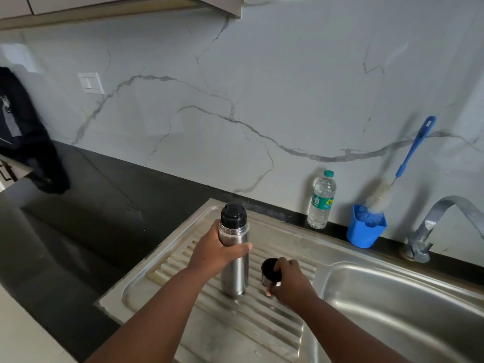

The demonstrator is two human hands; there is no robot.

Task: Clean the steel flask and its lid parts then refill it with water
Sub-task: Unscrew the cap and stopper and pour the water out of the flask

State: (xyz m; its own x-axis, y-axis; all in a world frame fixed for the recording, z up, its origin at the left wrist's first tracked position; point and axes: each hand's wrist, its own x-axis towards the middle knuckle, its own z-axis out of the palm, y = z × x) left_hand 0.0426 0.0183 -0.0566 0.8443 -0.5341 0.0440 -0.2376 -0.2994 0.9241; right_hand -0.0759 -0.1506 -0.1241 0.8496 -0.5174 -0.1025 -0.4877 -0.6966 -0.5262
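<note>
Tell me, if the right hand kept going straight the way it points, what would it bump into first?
The right hand already rests on the steel cup on the draining board. Pointing up and left, it would probably meet the steel flask next, though depth is hard to judge.

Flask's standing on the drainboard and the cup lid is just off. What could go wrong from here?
1. The steel flask stands upright on the ribbed, sloped drainboard, steadied only by the left hand; let go, it may tip.
2. The cup lid under the right hand sits near the basin edge and might roll in.
3. The black stopper appears still fitted; brushing the inside has to wait until it is off.
</note>
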